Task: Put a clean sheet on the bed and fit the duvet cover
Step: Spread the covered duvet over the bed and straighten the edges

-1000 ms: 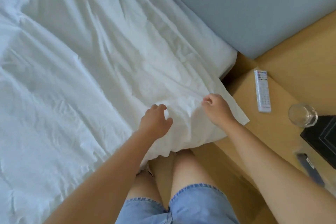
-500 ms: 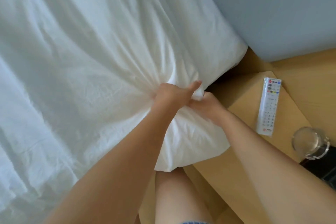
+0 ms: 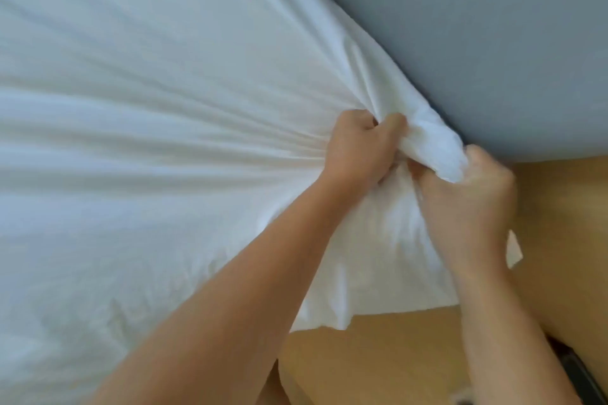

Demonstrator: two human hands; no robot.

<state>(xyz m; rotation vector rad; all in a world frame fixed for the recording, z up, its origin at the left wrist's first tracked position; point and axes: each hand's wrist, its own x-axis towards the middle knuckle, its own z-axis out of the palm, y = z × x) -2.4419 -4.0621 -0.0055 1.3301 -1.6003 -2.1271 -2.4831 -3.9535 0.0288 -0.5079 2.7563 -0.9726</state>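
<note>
Sheet [image 3: 164, 108]: plain white throughout. It has a cool bluish-white cast over the left and upper areas and a warmer cream tint in the gathered folds at centre right. The creases read as pale grey streaks fanning out from that bunch.

Panel [image 3: 493, 43] behind the sheet: solid grey-blue, even in tone.

Wooden surface [image 3: 394, 365]: honey-tan with faint grain, darker brown where shaded at the lower edge.

Dark object [image 3: 585, 375], lower right corner: black, blurred.

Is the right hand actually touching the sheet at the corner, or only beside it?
Touching. The head view shows the right hand gripping the bunched corner of the sheet, its fingers curled round it; the left hand grips the folds beside it.
</note>
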